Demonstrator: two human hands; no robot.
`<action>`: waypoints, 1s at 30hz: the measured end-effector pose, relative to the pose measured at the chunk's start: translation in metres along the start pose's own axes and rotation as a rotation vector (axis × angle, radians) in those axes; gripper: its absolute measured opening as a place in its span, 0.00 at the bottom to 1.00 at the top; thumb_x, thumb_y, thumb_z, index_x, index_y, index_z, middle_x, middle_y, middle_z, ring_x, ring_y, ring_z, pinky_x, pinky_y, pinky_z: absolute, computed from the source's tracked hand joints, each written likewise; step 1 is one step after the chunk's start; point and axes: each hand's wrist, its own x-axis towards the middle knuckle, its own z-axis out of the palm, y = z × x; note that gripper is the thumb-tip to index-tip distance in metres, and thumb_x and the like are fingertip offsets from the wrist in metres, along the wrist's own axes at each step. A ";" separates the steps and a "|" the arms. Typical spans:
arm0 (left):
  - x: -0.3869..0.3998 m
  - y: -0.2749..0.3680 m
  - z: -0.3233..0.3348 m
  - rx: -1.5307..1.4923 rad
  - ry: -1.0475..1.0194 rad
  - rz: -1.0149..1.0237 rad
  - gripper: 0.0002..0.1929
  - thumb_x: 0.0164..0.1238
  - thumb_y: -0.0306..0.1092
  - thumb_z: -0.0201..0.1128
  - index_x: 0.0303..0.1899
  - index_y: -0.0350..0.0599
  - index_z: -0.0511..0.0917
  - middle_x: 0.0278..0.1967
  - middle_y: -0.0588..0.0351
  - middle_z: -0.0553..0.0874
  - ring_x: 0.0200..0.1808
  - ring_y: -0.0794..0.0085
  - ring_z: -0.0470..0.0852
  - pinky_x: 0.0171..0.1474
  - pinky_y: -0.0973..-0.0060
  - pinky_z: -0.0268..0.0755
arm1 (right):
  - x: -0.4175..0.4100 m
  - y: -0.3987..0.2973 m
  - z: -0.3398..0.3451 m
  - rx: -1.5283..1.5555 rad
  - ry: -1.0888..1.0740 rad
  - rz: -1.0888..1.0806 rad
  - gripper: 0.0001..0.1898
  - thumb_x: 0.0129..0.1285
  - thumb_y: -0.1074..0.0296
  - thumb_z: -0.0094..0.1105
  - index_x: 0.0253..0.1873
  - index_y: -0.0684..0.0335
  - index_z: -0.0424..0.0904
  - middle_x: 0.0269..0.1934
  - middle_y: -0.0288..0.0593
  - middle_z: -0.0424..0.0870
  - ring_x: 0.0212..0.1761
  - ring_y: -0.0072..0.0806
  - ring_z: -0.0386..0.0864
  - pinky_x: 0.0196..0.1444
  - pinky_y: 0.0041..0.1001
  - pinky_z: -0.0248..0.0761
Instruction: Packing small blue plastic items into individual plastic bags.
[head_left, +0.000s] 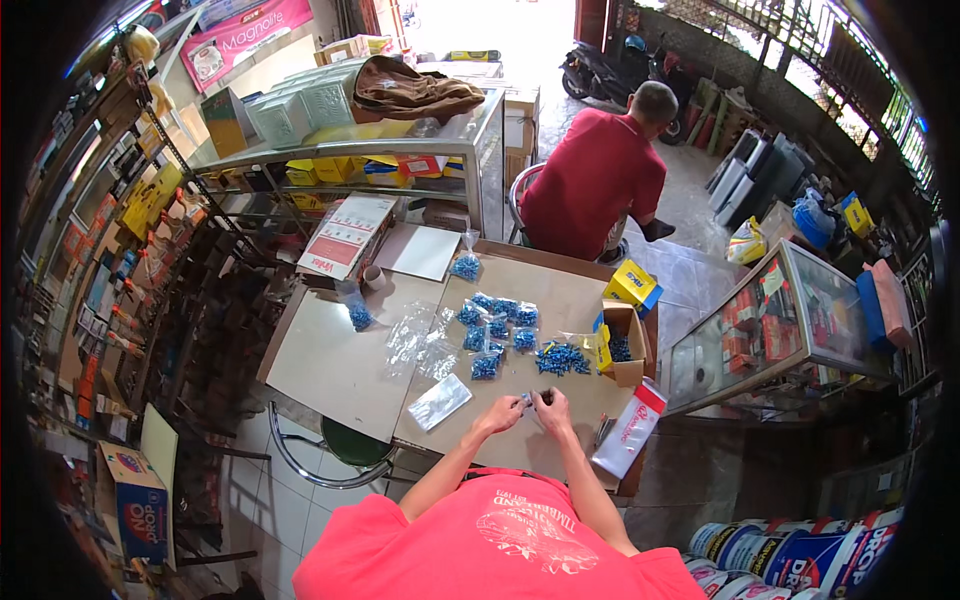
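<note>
My left hand (505, 415) and my right hand (553, 411) meet above the near part of the table, fingertips pinched around a small blue-and-pale item (527, 400). Fingers hide most of that item, so its kind is unclear. Just beyond my right hand lies a loose heap of small blue plastic-looking pieces (562, 360). Several filled clear plastic bags (487, 365) of similar blue pieces are grouped beyond my left hand. An open cardboard box (624, 341) at the right holds more blue pieces. To the left of my hands rests a flat stack of clear plastic bags (440, 403).
Loose clear bags (420, 341) spread over the wooden table (337, 375). A white-and-red plastic pack (630, 430) lies by its right edge. Another filled bag (360, 313) stands near a cardboard roll (373, 277). A seated person (596, 176) is beyond the table; a glass cabinet (757, 322) stands right.
</note>
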 end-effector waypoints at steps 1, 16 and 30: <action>0.001 -0.002 -0.001 -0.001 -0.001 0.001 0.21 0.70 0.47 0.48 0.35 0.36 0.79 0.25 0.43 0.81 0.26 0.63 0.78 0.33 0.63 0.68 | 0.002 0.001 0.001 -0.001 0.001 0.000 0.20 0.60 0.53 0.62 0.35 0.70 0.77 0.29 0.46 0.83 0.30 0.25 0.78 0.33 0.29 0.72; -0.004 0.010 -0.016 0.041 0.195 0.130 0.13 0.50 0.31 0.66 0.39 0.40 0.85 0.33 0.47 0.87 0.34 0.64 0.87 0.40 0.73 0.79 | 0.000 -0.006 -0.012 -0.108 -0.234 -0.038 0.15 0.51 0.63 0.69 0.37 0.69 0.82 0.30 0.45 0.86 0.32 0.26 0.83 0.37 0.27 0.76; 0.002 0.013 -0.023 0.080 0.349 0.160 0.15 0.58 0.40 0.65 0.39 0.36 0.84 0.29 0.43 0.86 0.29 0.62 0.86 0.35 0.72 0.77 | 0.039 0.027 -0.014 -0.177 0.016 0.065 0.14 0.54 0.59 0.63 0.35 0.67 0.80 0.30 0.50 0.84 0.33 0.36 0.82 0.39 0.33 0.74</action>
